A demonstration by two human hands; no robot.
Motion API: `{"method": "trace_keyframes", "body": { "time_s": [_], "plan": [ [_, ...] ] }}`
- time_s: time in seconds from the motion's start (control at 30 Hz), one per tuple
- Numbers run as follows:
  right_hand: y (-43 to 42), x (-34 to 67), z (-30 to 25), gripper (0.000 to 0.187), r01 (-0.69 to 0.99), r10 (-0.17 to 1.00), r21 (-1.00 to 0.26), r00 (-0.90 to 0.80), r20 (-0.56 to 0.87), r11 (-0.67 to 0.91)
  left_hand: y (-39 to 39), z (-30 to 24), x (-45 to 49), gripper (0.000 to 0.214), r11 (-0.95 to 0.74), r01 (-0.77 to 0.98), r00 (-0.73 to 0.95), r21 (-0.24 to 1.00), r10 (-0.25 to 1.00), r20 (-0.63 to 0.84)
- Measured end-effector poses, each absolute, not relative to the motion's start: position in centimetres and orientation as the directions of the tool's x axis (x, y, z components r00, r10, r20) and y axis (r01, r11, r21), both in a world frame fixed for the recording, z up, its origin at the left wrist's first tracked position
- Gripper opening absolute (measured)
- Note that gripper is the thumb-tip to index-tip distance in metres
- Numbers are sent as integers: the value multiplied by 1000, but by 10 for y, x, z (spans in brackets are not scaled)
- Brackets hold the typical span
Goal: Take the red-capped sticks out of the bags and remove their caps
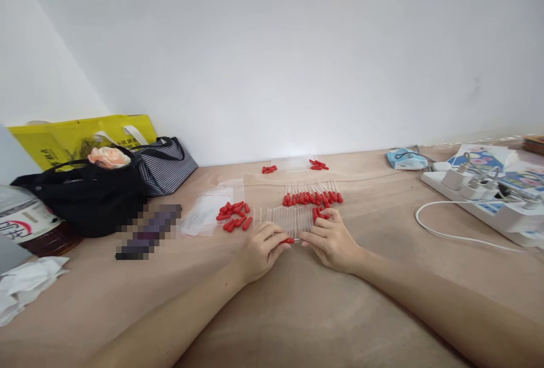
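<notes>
My left hand (pixel 262 250) pinches a small red rubber cap (pixel 289 240) at its fingertips. My right hand (pixel 329 240) meets it from the other side, fingers closed on the end of a clear thin tube (pixel 298 240) that enters the cap. Just beyond the hands lies a row of bare clear tubes (pixel 289 219). Further back sits a row of tubes with red caps fitted (pixel 312 197). A loose pile of red caps (pixel 234 215) lies left of the bare tubes, and a few more caps (pixel 321 214) rest by my right fingers.
Clear plastic bags (pixel 210 209) lie left of the cap pile. A black bag (pixel 87 195), a striped bag (pixel 164 164) and a yellow bag (pixel 80 136) stand at the left. A white power strip (pixel 488 201) with plugs and a cable (pixel 446 232) sits at the right. More caps and tubes (pixel 297 165) lie near the wall.
</notes>
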State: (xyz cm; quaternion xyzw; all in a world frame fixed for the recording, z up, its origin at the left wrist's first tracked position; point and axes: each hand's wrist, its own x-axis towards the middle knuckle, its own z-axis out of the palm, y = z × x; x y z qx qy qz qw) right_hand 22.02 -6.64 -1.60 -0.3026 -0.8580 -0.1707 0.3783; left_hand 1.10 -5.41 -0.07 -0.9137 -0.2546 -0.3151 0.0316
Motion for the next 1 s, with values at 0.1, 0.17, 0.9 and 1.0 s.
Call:
{"method": "trace_keyframes", "body": {
  "time_s": [0.1,0.17,0.9,1.0],
  "plan": [
    [-68,221,-13,22,634,379,69,-542,750,770,-57,0,9,16,-866,497,682,59,432,591],
    [-69,220,-12,21,619,365,73,-549,752,782,-59,0,8,17,-871,491,694,32,413,590],
    [-71,241,-14,23,662,462,-7,-516,721,749,-59,1,-8,22,-822,564,629,81,491,603],
    [-70,248,-16,21,688,505,-43,-487,712,724,-53,0,-21,19,-782,610,543,129,531,651]
  ]
}}
